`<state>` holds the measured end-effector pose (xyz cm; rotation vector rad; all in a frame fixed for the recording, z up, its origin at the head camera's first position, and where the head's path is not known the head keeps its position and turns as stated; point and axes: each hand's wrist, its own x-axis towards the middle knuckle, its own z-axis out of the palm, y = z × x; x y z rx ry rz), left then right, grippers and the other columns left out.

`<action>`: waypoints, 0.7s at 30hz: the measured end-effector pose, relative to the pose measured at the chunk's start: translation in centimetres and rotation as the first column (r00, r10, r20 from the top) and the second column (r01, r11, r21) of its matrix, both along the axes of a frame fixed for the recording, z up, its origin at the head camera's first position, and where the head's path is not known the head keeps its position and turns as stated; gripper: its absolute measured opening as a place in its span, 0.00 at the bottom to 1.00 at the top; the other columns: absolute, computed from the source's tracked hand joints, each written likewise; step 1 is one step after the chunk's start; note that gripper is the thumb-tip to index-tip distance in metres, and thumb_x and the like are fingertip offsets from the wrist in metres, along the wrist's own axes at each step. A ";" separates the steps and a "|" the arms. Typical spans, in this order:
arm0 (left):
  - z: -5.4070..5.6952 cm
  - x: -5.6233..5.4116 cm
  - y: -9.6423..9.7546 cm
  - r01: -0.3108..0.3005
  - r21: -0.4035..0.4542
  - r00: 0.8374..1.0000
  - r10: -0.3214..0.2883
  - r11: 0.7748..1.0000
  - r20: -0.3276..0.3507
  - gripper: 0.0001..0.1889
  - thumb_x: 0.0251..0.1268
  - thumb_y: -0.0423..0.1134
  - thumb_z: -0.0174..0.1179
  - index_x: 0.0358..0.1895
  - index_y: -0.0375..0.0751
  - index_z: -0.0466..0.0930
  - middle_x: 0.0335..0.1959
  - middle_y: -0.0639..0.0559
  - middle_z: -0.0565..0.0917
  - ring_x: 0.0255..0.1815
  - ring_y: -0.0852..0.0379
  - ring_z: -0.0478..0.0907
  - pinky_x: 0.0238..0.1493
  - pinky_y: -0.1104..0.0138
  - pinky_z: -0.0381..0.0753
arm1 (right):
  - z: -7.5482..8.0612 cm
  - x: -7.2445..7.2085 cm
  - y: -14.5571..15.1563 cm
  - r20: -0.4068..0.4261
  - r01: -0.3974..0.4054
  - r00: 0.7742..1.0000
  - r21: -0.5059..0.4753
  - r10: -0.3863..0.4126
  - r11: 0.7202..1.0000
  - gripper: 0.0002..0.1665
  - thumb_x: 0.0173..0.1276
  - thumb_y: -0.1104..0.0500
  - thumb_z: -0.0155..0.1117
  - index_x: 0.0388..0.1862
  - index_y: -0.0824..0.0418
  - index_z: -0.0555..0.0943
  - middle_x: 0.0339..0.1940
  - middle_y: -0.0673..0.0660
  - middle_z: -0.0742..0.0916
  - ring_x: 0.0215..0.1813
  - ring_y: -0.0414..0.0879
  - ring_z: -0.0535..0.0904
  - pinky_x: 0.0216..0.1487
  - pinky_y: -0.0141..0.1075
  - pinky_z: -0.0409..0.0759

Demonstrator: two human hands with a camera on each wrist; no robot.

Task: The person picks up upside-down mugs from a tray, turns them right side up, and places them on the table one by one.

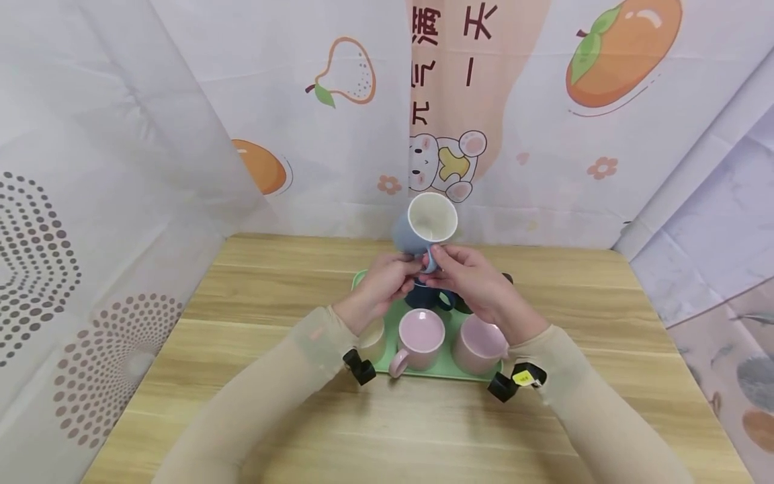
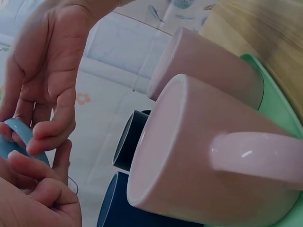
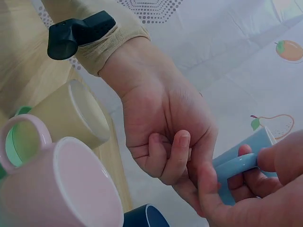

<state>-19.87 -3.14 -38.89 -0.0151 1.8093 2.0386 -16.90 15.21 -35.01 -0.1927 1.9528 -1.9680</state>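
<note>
A light blue mug [image 1: 406,232] with a white inside is held up over the far side of a green tray [image 1: 449,353], its mouth tilted toward the head camera. My right hand [image 1: 478,286] pinches its handle [image 3: 236,165] between thumb and fingers. From the other side, my left hand [image 1: 379,286] grips the mug low down by the handle, ring and little fingers curled in toward the palm. The hands meet at the handle, and the fingers partly cover it. Right below them a dark blue mug [image 1: 420,296] stands on the tray.
Two pink mugs, one in the middle [image 1: 422,343] and one at the right [image 1: 478,349], stand along the tray's near side. A cream mug [image 3: 54,120] is at its left. Behind my right hand is a black mug [image 2: 130,142], partly hidden. A printed curtain [image 1: 351,168] hangs behind the wooden table [image 1: 272,296].
</note>
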 end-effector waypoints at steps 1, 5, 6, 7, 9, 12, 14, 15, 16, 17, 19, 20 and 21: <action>0.0 0.0 0.0 0.012 -0.019 1.000 -0.012 1.000 -0.014 0.06 0.80 0.33 0.61 0.45 0.35 0.86 0.19 0.56 0.74 0.17 0.64 0.67 0.18 0.74 0.59 | 0.0 0.0 0.0 0.003 0.000 1.000 -0.005 0.000 1.000 0.21 0.93 0.56 0.46 0.60 0.76 0.76 0.55 0.61 0.82 0.55 0.45 0.86 0.63 0.35 0.86; 0.2 -0.2 0.1 0.064 -0.115 0.996 -0.071 0.991 -0.057 0.11 0.84 0.38 0.61 0.45 0.33 0.87 0.21 0.54 0.77 0.20 0.63 0.69 0.20 0.73 0.62 | 0.0 0.0 0.1 0.007 0.014 1.000 -0.025 -0.014 1.000 0.19 0.93 0.57 0.47 0.55 0.74 0.77 0.55 0.62 0.81 0.56 0.47 0.87 0.64 0.38 0.86; 0.2 -0.2 0.1 0.078 -0.148 0.994 -0.089 0.986 -0.069 0.12 0.85 0.39 0.60 0.46 0.32 0.87 0.22 0.53 0.78 0.20 0.62 0.70 0.21 0.73 0.63 | 0.0 0.0 0.2 0.005 0.022 1.000 -0.028 -0.021 0.999 0.19 0.93 0.57 0.47 0.54 0.74 0.77 0.54 0.61 0.81 0.56 0.47 0.87 0.64 0.38 0.86; 0.3 -0.3 0.1 0.093 -0.179 0.991 -0.108 0.979 -0.079 0.13 0.85 0.39 0.59 0.48 0.32 0.87 0.23 0.53 0.80 0.21 0.61 0.71 0.22 0.73 0.64 | 0.0 0.0 0.3 -0.002 0.031 1.000 -0.029 -0.031 0.999 0.19 0.93 0.57 0.47 0.53 0.73 0.78 0.54 0.61 0.81 0.56 0.47 0.87 0.64 0.38 0.86; 0.5 -0.5 0.0 0.114 -0.241 0.985 -0.142 0.964 -0.102 0.15 0.87 0.41 0.58 0.53 0.32 0.88 0.27 0.51 0.84 0.24 0.60 0.75 0.24 0.72 0.68 | 0.0 0.0 0.5 -0.022 0.047 0.999 -0.030 -0.048 0.998 0.19 0.93 0.57 0.48 0.52 0.73 0.78 0.52 0.60 0.82 0.56 0.48 0.88 0.64 0.39 0.86; 0.8 -0.5 -0.6 0.141 -0.320 0.968 -0.199 0.937 -0.155 0.18 0.89 0.43 0.55 0.61 0.34 0.87 0.39 0.48 0.91 0.33 0.57 0.82 0.31 0.68 0.76 | -0.2 0.0 1.0 -0.059 0.071 0.996 -0.009 -0.071 0.997 0.19 0.92 0.57 0.50 0.51 0.73 0.79 0.49 0.59 0.83 0.56 0.48 0.88 0.64 0.39 0.86; 0.9 -0.4 -1.5 0.147 -0.369 0.948 -0.237 0.918 -0.211 0.20 0.89 0.46 0.54 0.65 0.35 0.86 0.48 0.47 0.93 0.41 0.52 0.87 0.38 0.65 0.80 | -0.2 0.0 1.5 -0.085 0.092 0.992 0.012 -0.091 0.996 0.19 0.92 0.56 0.51 0.51 0.74 0.79 0.48 0.58 0.84 0.55 0.49 0.89 0.63 0.38 0.87; 1.0 -0.4 -2.0 0.148 -0.401 0.932 -0.263 0.904 -0.249 0.20 0.89 0.46 0.54 0.66 0.35 0.85 0.51 0.45 0.93 0.44 0.50 0.88 0.42 0.64 0.83 | -0.3 0.0 1.8 -0.098 0.105 0.990 0.023 -0.102 0.994 0.20 0.92 0.56 0.52 0.51 0.74 0.79 0.48 0.59 0.84 0.54 0.49 0.89 0.62 0.38 0.87; 1.0 -0.3 -2.7 0.145 -0.433 0.914 -0.288 0.890 -0.285 0.21 0.89 0.47 0.55 0.68 0.35 0.84 0.54 0.45 0.92 0.47 0.49 0.89 0.46 0.62 0.85 | -0.3 0.0 2.1 -0.107 0.118 0.988 0.031 -0.114 0.993 0.20 0.92 0.56 0.52 0.52 0.75 0.79 0.47 0.58 0.85 0.53 0.48 0.90 0.61 0.38 0.88; 1.0 -0.2 -3.4 0.140 -0.465 0.893 -0.315 0.874 -0.321 0.22 0.89 0.48 0.56 0.70 0.36 0.83 0.56 0.45 0.92 0.50 0.48 0.89 0.50 0.60 0.86 | -0.3 0.0 2.5 -0.118 0.128 0.985 0.036 -0.123 0.991 0.21 0.92 0.56 0.52 0.52 0.75 0.79 0.47 0.58 0.85 0.52 0.47 0.90 0.61 0.38 0.88; 0.8 0.1 -4.9 0.117 -0.538 0.843 -0.370 0.835 -0.391 0.23 0.87 0.48 0.58 0.71 0.37 0.82 0.59 0.44 0.90 0.54 0.47 0.88 0.55 0.57 0.87 | -0.2 0.0 3.3 -0.139 0.154 0.980 0.050 -0.146 0.987 0.21 0.91 0.55 0.53 0.52 0.75 0.79 0.47 0.58 0.86 0.51 0.47 0.90 0.61 0.39 0.88; 0.7 0.3 -5.6 0.107 -0.568 0.813 -0.401 0.816 -0.423 0.24 0.86 0.48 0.59 0.72 0.36 0.81 0.61 0.43 0.89 0.56 0.46 0.88 0.57 0.55 0.87 | -0.1 0.1 3.8 -0.149 0.164 0.977 0.053 -0.154 0.985 0.21 0.91 0.55 0.53 0.52 0.76 0.79 0.46 0.57 0.86 0.51 0.47 0.90 0.61 0.39 0.88; 0.6 0.5 -6.4 0.099 -0.594 0.788 -0.427 0.798 -0.443 0.25 0.85 0.48 0.61 0.73 0.37 0.80 0.63 0.44 0.88 0.57 0.47 0.87 0.58 0.53 0.87 | -0.1 0.1 4.4 -0.160 0.175 0.973 0.053 -0.164 0.983 0.20 0.91 0.56 0.53 0.51 0.75 0.79 0.46 0.56 0.86 0.51 0.47 0.90 0.61 0.39 0.88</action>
